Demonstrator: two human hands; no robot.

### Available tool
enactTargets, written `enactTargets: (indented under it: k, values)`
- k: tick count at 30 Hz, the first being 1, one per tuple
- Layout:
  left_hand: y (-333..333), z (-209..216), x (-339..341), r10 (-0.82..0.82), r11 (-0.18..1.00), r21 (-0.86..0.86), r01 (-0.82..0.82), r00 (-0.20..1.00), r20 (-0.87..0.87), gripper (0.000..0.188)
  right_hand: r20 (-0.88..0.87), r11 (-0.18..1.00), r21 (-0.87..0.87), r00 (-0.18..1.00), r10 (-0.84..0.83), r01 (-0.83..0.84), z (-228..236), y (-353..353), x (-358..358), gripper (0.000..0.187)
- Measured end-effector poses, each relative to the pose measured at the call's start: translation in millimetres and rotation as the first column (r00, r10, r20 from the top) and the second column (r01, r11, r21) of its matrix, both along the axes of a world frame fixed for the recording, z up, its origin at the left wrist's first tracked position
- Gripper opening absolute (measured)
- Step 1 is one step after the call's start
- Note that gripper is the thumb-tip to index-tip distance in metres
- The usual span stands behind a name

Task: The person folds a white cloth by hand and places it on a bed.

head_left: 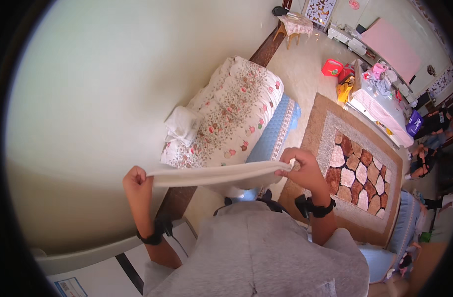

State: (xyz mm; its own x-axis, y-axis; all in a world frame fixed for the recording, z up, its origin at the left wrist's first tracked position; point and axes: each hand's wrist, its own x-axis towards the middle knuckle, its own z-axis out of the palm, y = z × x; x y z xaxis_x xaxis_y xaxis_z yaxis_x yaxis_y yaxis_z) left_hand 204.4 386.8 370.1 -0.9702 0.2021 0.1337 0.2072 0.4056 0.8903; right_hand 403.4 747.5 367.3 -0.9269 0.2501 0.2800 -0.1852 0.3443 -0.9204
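A cream-white cloth [216, 175] hangs stretched between my two hands in front of my body, its upper edge pulled nearly straight. My left hand [138, 185] is closed on one end of it, near the pale wall. Thumb and fingers of my right hand [306, 171] pinch the opposite end. The cloth's lower part drops toward my body and is partly hidden behind my grey shirt. Just beyond it, a crumpled white cloth [183, 126] lies on a floral cover [241, 106].
The floral cover lies over a seat with blue quilted fabric [270, 133]. To the right is a brown patterned rug [357, 173]. A cluttered table [380, 106] stands farther off, with bags beside it. A white appliance [100, 277] is at lower left. Other people sit at the far right.
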Motion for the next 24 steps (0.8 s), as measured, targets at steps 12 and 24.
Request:
enactTargets:
  k: [12, 24]
  values:
    - [28.1, 10.1, -106.2, -0.264, 0.964, -0.081, 0.255, 0.955, -0.138, 0.016, -0.009, 0.875, 0.455, 0.981, 0.192, -0.167, 59.0, 47.1, -87.6, 0.026]
    - [104.9, 259.8, -198.3, -0.206, 0.949, 0.082, 0.303, 0.799, -0.565, 0.028, -0.526, 0.484, 0.73, 0.849, -0.054, 0.483, 276.3, 111.5, -183.1, 0.014]
